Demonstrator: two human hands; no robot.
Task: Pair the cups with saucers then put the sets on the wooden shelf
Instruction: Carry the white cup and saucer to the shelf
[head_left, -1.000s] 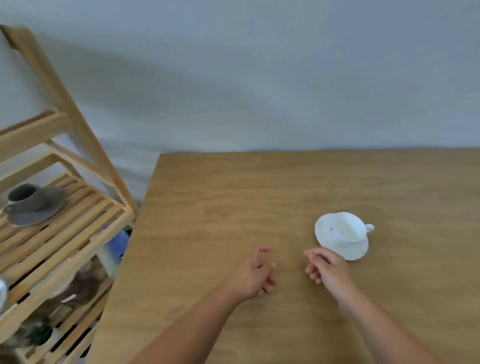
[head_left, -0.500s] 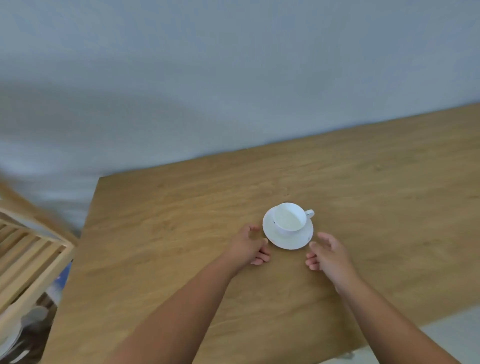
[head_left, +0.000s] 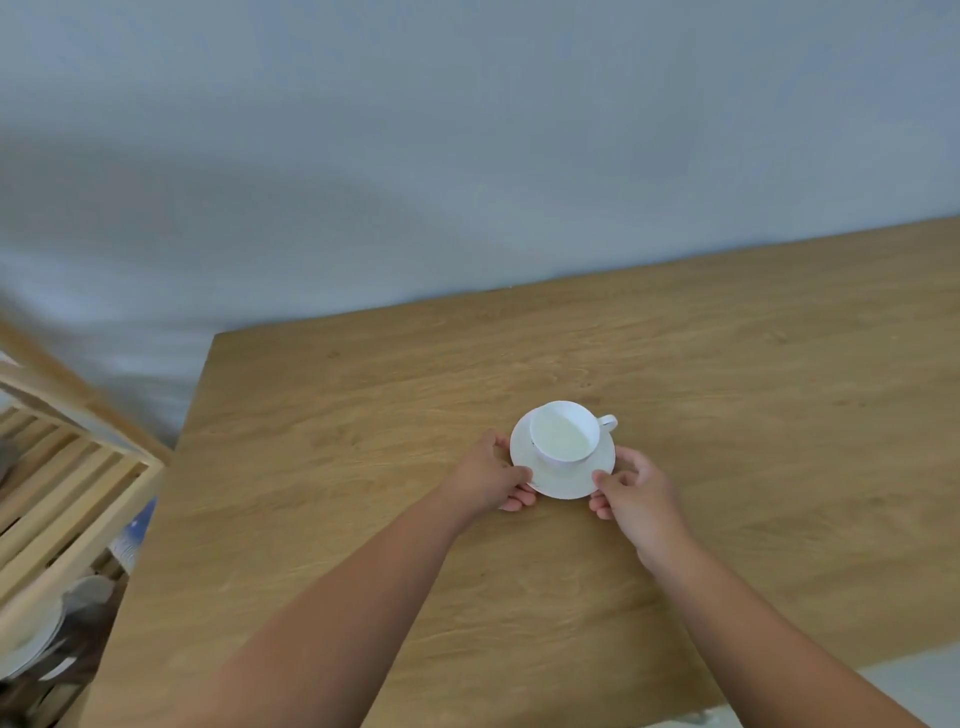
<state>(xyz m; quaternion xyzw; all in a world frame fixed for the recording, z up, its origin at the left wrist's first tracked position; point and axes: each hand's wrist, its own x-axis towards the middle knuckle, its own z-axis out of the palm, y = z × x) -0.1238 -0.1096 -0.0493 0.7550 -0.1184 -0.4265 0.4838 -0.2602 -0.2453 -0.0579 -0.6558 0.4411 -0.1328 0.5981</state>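
Observation:
A white cup (head_left: 563, 432) stands upright on a white saucer (head_left: 566, 480) in the middle of the wooden table (head_left: 363, 415), its handle pointing right. My left hand (head_left: 491, 475) grips the saucer's left rim, thumb on top and fingers underneath. My right hand (head_left: 636, 491) grips the saucer's lower right rim the same way. The wooden shelf (head_left: 62, 483) stands at the left, beside the table's left edge, only partly in view.
A grey wall rises behind the table. Blurred white plates (head_left: 36, 634) and a blue patterned item (head_left: 132, 535) sit on the shelf's lower levels. The table's near right corner ends above a pale floor (head_left: 883, 691).
Both hands moved forward from the bare table and closed on the saucer's rim. The view swung right, so most of the shelf and its grey cup set left the frame.

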